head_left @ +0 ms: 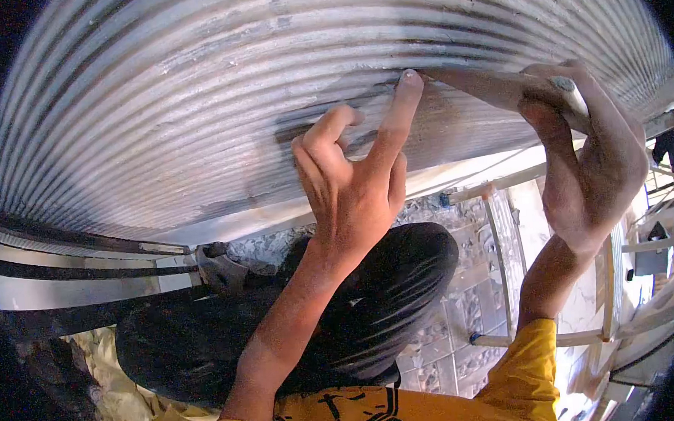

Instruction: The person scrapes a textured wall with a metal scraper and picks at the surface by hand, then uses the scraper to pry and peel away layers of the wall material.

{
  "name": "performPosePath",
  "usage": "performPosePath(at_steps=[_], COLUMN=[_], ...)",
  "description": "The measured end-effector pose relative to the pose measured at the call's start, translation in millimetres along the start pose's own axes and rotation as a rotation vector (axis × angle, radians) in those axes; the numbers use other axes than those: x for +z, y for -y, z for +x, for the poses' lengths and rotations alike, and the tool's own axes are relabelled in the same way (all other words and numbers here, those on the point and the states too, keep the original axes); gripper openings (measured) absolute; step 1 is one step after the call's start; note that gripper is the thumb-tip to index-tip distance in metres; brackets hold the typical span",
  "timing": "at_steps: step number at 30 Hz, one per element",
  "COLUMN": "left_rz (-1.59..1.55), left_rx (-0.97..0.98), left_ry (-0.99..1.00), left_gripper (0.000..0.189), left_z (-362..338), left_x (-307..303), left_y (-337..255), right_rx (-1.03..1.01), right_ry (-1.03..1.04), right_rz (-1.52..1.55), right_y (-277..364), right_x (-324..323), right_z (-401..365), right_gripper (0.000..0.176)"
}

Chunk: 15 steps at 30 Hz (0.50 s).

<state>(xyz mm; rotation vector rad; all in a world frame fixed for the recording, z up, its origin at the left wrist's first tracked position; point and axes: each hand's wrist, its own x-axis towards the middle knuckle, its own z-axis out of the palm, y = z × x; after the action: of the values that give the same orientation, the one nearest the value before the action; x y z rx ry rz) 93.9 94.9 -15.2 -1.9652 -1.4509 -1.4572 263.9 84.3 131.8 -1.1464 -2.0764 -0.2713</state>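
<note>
A large grey ribbed panel (216,87) curves across the upper view, with pale smears along its ridges. My left hand (350,172) is at the panel, its index finger stretched out and the other fingers apart and partly bent. That fingertip is beside the narrow tip of a long tapered tool (483,87), whose exact kind I cannot make out. Around the tool's thick, round-ended handle, the fingers of my right hand (593,159) are wrapped. The tool lies roughly level across the panel's surface, tip pointing left.
Below the panel runs a pale lower edge (276,212). My bent leg in dark trousers (357,308) is under my left arm. Scaffold-like bars (507,259) stand over a tiled floor (442,334) at right. Crumpled yellowish paper (125,382) lies at lower left.
</note>
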Motion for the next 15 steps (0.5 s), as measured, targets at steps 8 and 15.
performPosePath(at_steps=[8, 15], left_rz=[-0.056, -0.046], left_rx=[-0.061, -0.044], left_ry=[-0.012, -0.045], left_gripper=[0.069, 0.065], left_z=[-5, -11], left_x=[6, 12], left_y=[3, 8], right_rx=[-0.007, 0.031], right_ry=[0.079, 0.149], right_rz=[0.317, 0.517], right_y=[-33, -36], right_x=[0, 2], right_z=[13, 13], right_gripper=[0.030, 0.030])
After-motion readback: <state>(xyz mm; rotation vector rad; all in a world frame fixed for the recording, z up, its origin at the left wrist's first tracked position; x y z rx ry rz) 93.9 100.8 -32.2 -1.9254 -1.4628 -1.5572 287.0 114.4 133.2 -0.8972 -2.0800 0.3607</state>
